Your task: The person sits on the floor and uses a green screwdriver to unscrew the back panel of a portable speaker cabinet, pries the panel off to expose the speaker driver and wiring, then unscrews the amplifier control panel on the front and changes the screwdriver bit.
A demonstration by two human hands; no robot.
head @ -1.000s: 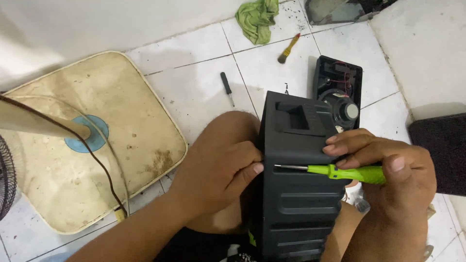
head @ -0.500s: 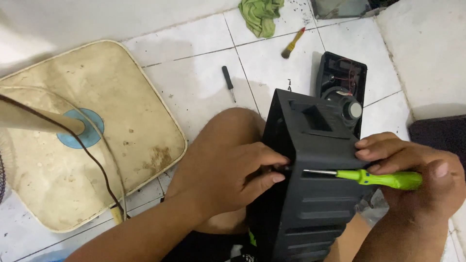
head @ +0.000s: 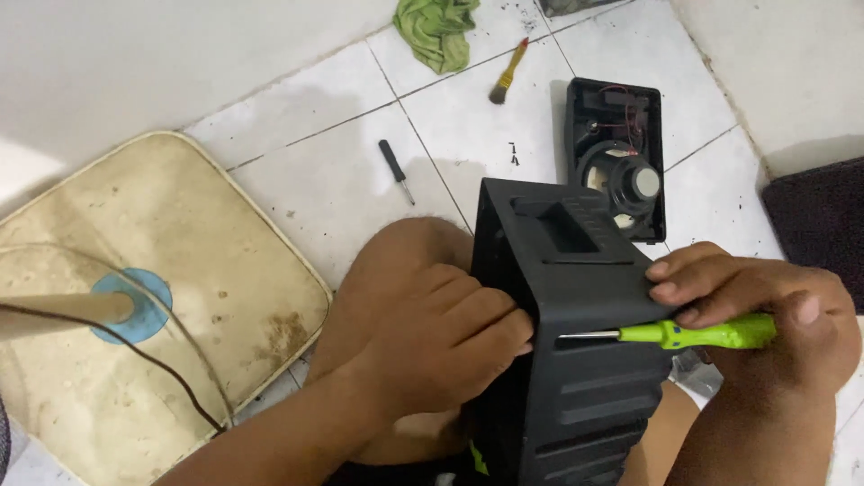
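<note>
A black plastic speaker housing (head: 585, 360) rests upright between my knees, its ribbed back facing me. My left hand (head: 441, 342) grips its left edge, fingertips at the spot where the screwdriver tip meets the casing. My right hand (head: 765, 315) is closed on a lime-green-handled screwdriver (head: 702, 335), held level with its metal shaft pointing left against the housing. Two fingers of that hand also rest on the housing's upper right edge.
A black front panel with a round speaker cone (head: 616, 171) lies on the white floor tiles behind the housing. Farther back are a small black screwdriver (head: 395, 169), a yellow-handled brush (head: 508, 72) and a green rag (head: 441, 31). A dirty cream fan base (head: 180, 306) with a cable sits at left; a dark mat (head: 814, 225) at right.
The housing has tilted and shifted slightly right in view. My right hand has drawn the green screwdriver to the right along the casing; my left hand stays on the left edge.
</note>
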